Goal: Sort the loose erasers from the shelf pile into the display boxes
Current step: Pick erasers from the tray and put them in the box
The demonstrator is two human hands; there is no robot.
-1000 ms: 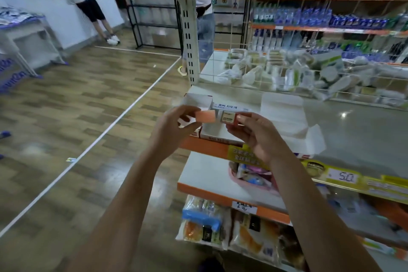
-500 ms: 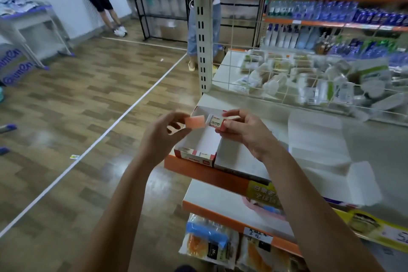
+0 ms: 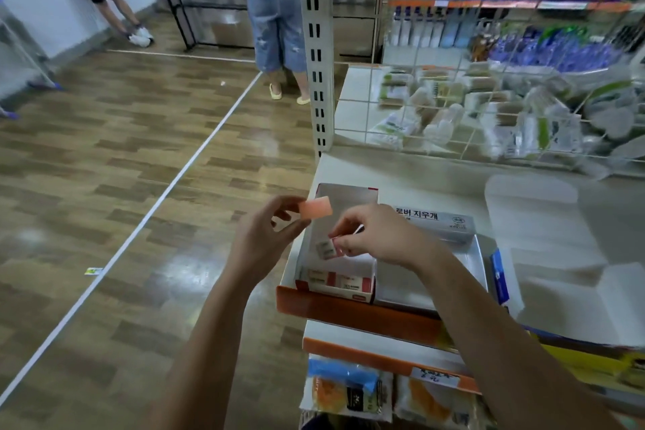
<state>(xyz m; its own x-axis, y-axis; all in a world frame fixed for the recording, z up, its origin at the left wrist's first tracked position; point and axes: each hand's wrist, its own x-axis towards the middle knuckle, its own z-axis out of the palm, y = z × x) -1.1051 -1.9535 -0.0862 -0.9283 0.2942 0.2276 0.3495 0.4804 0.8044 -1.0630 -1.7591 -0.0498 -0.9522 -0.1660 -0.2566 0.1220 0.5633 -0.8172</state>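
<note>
Pinching a pink eraser (image 3: 315, 208) at ten o'clock, the left hand (image 3: 260, 241) holds it above the red-and-white display box (image 3: 336, 281); the right hand (image 3: 378, 237) pinches a sleeved eraser (image 3: 326, 250) over that box. Behind, at one o'clock, lies a gray eraser carton (image 3: 436, 225) on the shelf (image 3: 558, 220).

Korean print "로버 지우개" on the grey box lid (image 3: 434, 222) — other labels too blurred.
</note>
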